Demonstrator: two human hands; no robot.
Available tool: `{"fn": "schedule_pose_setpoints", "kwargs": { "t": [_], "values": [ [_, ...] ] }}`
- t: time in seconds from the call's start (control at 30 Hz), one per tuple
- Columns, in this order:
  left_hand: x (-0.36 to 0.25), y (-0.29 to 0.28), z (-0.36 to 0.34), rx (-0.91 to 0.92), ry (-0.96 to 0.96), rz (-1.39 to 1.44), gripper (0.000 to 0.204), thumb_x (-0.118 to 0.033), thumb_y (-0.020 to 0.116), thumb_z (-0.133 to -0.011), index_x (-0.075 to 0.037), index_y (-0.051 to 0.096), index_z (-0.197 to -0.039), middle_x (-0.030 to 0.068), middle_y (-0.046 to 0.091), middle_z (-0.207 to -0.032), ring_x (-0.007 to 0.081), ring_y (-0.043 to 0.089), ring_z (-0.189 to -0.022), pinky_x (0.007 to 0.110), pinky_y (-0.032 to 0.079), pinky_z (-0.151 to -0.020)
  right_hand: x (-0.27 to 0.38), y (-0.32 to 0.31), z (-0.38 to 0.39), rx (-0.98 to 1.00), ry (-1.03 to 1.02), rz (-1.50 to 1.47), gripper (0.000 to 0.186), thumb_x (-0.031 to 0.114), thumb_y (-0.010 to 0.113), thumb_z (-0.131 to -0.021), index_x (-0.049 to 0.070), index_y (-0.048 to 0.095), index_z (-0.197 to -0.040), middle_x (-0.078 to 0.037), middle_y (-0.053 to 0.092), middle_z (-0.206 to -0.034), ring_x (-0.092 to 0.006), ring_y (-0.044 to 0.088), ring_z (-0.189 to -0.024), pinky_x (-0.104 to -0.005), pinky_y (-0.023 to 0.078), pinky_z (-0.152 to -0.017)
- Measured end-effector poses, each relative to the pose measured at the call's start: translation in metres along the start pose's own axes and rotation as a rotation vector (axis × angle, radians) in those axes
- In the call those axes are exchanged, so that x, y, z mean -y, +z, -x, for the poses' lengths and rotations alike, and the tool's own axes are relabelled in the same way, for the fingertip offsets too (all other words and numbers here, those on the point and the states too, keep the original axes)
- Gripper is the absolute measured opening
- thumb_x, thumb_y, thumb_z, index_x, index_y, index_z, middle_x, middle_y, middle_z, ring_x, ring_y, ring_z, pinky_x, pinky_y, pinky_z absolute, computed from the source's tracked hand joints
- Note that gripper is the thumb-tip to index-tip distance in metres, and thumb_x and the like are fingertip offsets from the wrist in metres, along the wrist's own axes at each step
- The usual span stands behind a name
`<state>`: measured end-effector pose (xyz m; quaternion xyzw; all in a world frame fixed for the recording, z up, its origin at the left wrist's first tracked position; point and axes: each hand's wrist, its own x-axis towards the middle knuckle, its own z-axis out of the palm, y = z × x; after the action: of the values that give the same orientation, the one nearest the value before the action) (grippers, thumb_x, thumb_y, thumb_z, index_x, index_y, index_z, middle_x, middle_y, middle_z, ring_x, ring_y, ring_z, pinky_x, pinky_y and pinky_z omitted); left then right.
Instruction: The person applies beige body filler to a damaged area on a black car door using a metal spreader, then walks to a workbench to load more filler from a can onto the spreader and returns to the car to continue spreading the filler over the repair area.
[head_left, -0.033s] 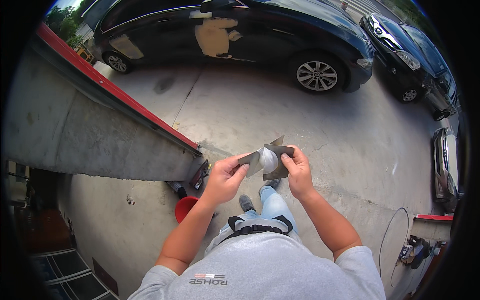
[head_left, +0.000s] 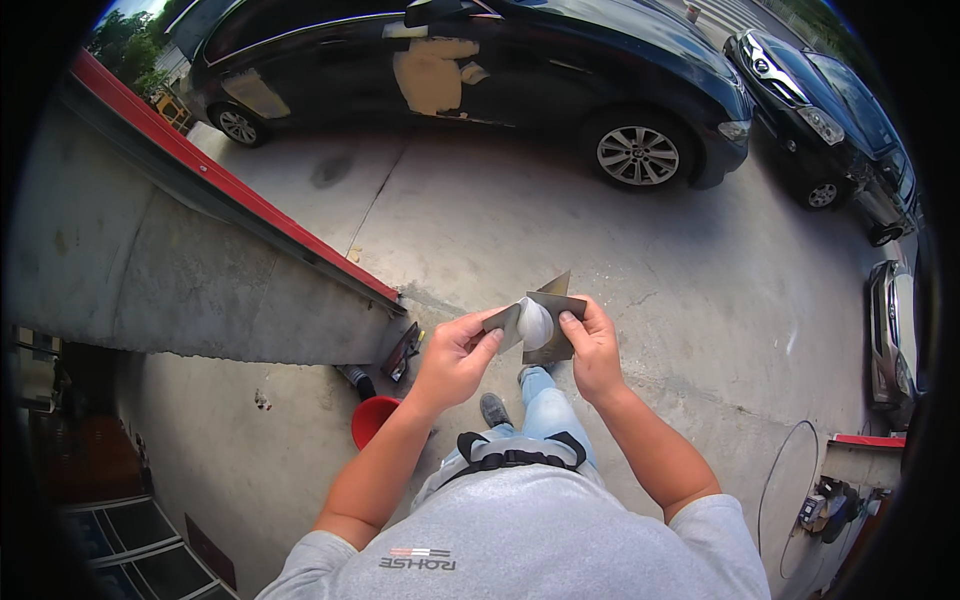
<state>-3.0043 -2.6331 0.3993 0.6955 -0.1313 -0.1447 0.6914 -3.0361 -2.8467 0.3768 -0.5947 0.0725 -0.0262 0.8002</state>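
My left hand (head_left: 452,358) pinches a thin grey putty spreader (head_left: 505,325) between thumb and fingers. In my right hand (head_left: 597,352) is a darker metal spreader plate (head_left: 563,306), its thumb pressed on the face. A smooth lump of whitish-grey putty (head_left: 536,326) sits between the two spreaders and touches both. Behind the right plate a pointed metal corner (head_left: 557,283) sticks up; whether it is a separate plate I cannot tell. Both hands are held in front of my body, above the concrete floor.
A dark car (head_left: 540,75) with beige filler patches (head_left: 430,75) on its side stands ahead. Another dark car (head_left: 825,110) with front damage is at far right. A red-edged ramp (head_left: 230,185) lies left, and a red funnel-like object (head_left: 372,420) is near my left forearm.
The view has shifted very slightly. My hands and the spreaders keep nearly the same pose, with the putty still between them.
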Motion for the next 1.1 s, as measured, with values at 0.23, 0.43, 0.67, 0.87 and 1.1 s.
{"fn": "schedule_pose_setpoints", "kwargs": {
  "t": [0.23,0.43,0.67,0.87,1.1],
  "values": [
    [-0.011,0.012,-0.107,0.003,0.174,-0.240,0.040,0.002,0.064,-0.096,0.002,0.066,-0.136,0.0202,0.071,-0.128,0.0253,0.073,-0.109,0.035,0.060,-0.089,0.021,-0.010,-0.128,-0.087,0.202,-0.461,0.029,0.009,0.048,-0.107,0.004,0.060,-0.134,-0.009,0.069,-0.127,-0.0205,0.065,-0.118,-0.0376,0.050,-0.106],
    [-0.018,-0.005,-0.183,0.056,0.172,-0.640,0.025,0.000,0.066,-0.092,0.000,0.072,-0.116,0.0218,0.074,-0.102,0.0379,0.071,-0.081,0.039,0.058,-0.074,0.062,-0.035,-0.230,0.063,0.155,-0.541,0.028,0.011,0.051,-0.108,0.004,0.061,-0.134,-0.008,0.069,-0.126,-0.0198,0.065,-0.118,-0.0374,0.049,-0.106],
    [-0.007,-0.023,-0.219,-0.200,-0.072,-0.272,0.018,-0.004,0.067,-0.099,0.004,0.074,-0.114,0.0030,0.074,-0.088,0.0073,0.063,-0.079,0.026,0.052,-0.072,0.093,-0.067,-0.295,0.676,-0.030,0.132,0.024,0.000,0.063,-0.100,-0.004,0.073,-0.122,-0.009,0.075,-0.112,-0.0176,0.069,-0.102,-0.0307,0.053,-0.092],
    [0.004,-0.038,-0.238,-0.237,-0.071,-0.128,0.019,-0.006,0.067,-0.100,0.002,0.074,-0.116,0.0010,0.072,-0.096,0.0070,0.063,-0.088,0.025,0.051,-0.077,0.103,-0.078,-0.323,0.797,-0.222,0.643,0.028,-0.006,0.062,-0.092,-0.001,0.074,-0.117,-0.016,0.076,-0.110,-0.0294,0.072,-0.101,-0.0369,0.057,-0.088],
    [-0.014,-0.047,-0.261,-0.353,-0.183,0.371,0.024,-0.010,0.058,-0.105,0.002,0.063,-0.126,0.0077,0.071,-0.113,0.0139,0.070,-0.101,0.033,0.059,-0.091,0.099,-0.071,-0.338,0.353,-0.985,0.999,0.033,-0.006,0.066,-0.082,0.004,0.075,-0.112,-0.012,0.074,-0.117,-0.0348,0.071,-0.106,-0.0453,0.059,-0.092]
  ]
}}
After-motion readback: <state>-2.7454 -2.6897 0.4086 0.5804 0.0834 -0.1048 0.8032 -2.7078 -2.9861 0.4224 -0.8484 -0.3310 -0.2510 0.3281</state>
